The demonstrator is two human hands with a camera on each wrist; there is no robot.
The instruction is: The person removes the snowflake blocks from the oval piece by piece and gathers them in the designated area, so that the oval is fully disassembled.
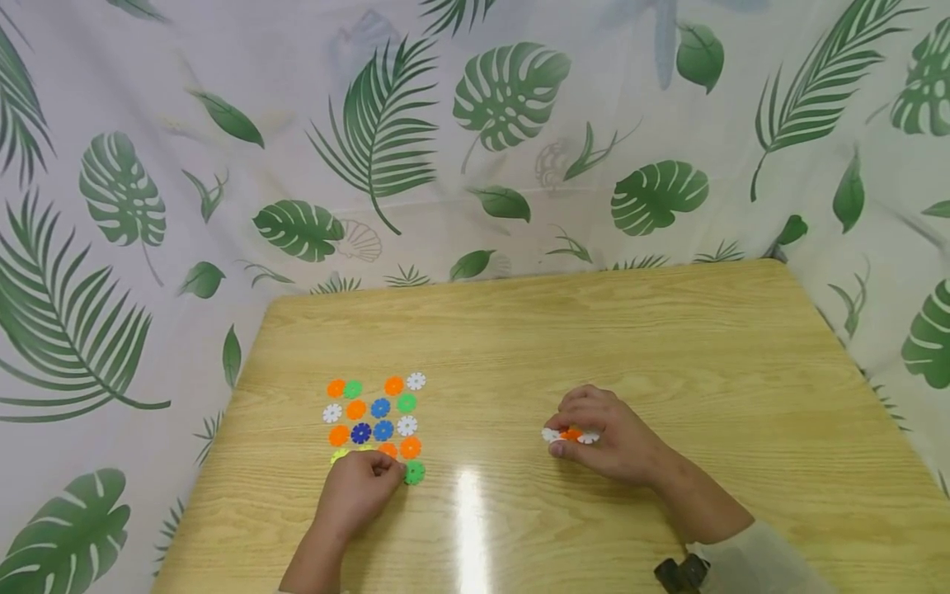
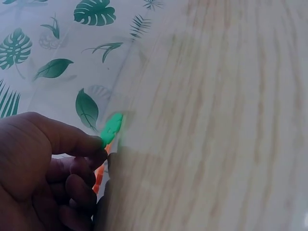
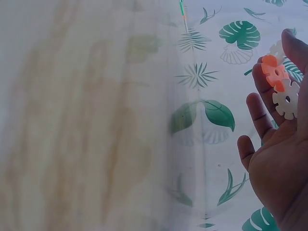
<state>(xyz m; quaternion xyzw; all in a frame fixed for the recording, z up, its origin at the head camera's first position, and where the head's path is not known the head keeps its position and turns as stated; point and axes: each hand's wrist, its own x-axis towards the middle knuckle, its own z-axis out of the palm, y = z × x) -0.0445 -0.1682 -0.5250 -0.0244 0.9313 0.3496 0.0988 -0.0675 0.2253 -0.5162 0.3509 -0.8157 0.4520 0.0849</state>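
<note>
My left hand [image 1: 355, 495] is at the near edge of the group of notched plastic discs, left of the table's middle. Its fingertips pinch a green disc [image 2: 112, 129], seen edge-on in the left wrist view. Further right, my right hand [image 1: 616, 433] holds a short chain of discs just above or on the tabletop; which one, I cannot tell. An orange disc [image 3: 275, 72] forms the chain's middle, with a white disc [image 3: 287, 98] joined at one end and another white disc at the other. Thumb and index finger grip the chain, the other fingers partly extended.
Several loose discs lie in rough rows, among them a dark blue disc [image 1: 360, 433], a white disc [image 1: 331, 413] and an orange disc [image 1: 411, 447]. The left hand partly covers yellow discs. Behind the wooden table [image 1: 519, 330] hangs a leaf-patterned cloth [image 1: 445, 165].
</note>
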